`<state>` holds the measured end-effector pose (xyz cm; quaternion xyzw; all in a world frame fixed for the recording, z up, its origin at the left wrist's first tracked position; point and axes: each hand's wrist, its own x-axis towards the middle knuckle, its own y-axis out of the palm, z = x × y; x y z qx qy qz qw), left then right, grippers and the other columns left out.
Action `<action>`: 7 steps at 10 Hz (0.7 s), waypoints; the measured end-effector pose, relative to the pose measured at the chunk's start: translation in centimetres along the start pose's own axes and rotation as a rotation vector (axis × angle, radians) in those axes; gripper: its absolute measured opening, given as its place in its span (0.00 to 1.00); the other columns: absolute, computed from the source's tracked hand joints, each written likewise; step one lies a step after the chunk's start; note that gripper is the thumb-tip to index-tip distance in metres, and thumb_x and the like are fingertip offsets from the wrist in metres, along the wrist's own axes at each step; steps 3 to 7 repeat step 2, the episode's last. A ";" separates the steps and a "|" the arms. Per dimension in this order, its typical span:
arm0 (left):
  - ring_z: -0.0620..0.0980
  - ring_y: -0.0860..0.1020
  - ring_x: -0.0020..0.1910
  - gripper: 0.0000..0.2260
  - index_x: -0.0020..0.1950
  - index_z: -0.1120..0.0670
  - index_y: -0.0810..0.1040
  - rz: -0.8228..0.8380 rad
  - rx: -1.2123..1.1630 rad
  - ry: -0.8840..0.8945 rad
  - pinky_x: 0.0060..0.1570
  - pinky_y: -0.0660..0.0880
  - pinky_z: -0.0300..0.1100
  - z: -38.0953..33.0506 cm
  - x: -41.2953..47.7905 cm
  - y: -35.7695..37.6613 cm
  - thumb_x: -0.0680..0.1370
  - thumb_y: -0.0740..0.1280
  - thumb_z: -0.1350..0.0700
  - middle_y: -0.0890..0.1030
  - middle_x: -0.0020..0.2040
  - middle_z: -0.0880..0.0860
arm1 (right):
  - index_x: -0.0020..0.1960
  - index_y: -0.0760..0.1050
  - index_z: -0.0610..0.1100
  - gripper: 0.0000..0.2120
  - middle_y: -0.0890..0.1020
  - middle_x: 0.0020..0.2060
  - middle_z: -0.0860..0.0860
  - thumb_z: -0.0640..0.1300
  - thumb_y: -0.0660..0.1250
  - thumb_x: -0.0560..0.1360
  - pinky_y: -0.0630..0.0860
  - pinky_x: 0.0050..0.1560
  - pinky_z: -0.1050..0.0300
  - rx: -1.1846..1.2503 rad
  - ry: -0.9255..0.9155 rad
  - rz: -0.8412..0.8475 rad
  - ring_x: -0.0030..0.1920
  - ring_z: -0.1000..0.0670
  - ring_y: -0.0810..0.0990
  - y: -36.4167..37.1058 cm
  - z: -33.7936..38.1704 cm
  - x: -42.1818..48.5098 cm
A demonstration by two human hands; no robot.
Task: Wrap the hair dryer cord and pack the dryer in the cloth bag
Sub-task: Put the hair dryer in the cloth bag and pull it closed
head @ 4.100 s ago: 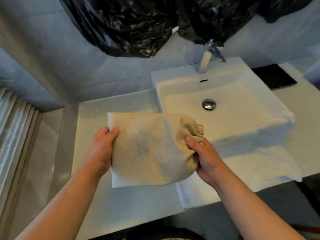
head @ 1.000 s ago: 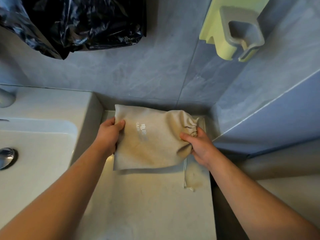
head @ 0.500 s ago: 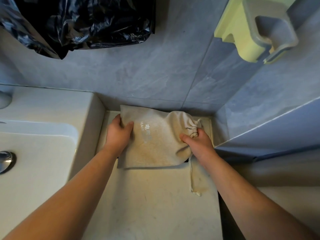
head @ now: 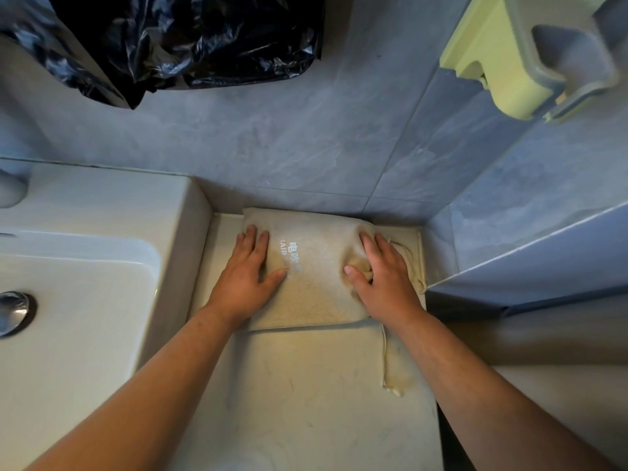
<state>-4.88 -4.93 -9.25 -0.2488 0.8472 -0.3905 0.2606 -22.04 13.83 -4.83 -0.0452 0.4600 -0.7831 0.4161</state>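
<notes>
The beige cloth bag (head: 316, 266) lies flat on the pale counter (head: 299, 396), pushed back against the grey tiled wall in the corner right of the sink. It is full and its gathered mouth points right; the hair dryer and cord are hidden inside. My left hand (head: 249, 277) rests palm down on the bag's left part, fingers spread. My right hand (head: 382, 277) lies on the bunched right end, thumb pressing into the gathered cloth. The bag's drawstring (head: 385, 362) trails toward me along the counter's right edge.
A white sink basin (head: 85, 300) with a metal drain (head: 13, 312) fills the left. A black plastic bag (head: 170, 39) hangs on the wall above. A yellow-green and grey wall holder (head: 523, 52) sits at the upper right. A blue-grey ledge (head: 543, 253) borders the counter's right.
The bag went from held above the counter left of the sink to lying in the right-hand corner. Both hands shifted from gripping its ends to lying on top of it.
</notes>
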 end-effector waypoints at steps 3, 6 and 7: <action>0.52 0.47 0.80 0.35 0.80 0.52 0.56 0.040 -0.017 -0.010 0.76 0.48 0.44 -0.8 0.0 -2.3 0.78 0.63 0.40 0.49 0.82 0.52 | 0.76 0.46 0.62 0.33 0.49 0.79 0.56 0.62 0.57 0.76 0.55 0.74 0.43 0.052 0.066 0.024 0.78 0.47 0.47 -0.3 1.3 -0.3; 0.52 0.47 0.80 0.35 0.80 0.52 0.56 0.040 -0.017 -0.010 0.76 0.48 0.44 -0.8 0.0 -2.3 0.78 0.63 0.40 0.49 0.82 0.52 | 0.76 0.46 0.62 0.33 0.49 0.79 0.56 0.62 0.57 0.76 0.55 0.74 0.43 0.052 0.066 0.024 0.78 0.47 0.47 -0.3 1.3 -0.3; 0.52 0.47 0.80 0.35 0.80 0.52 0.56 0.040 -0.017 -0.010 0.76 0.48 0.44 -0.8 0.0 -2.3 0.78 0.63 0.40 0.49 0.82 0.52 | 0.76 0.46 0.62 0.33 0.49 0.79 0.56 0.62 0.57 0.76 0.55 0.74 0.43 0.052 0.066 0.024 0.78 0.47 0.47 -0.3 1.3 -0.3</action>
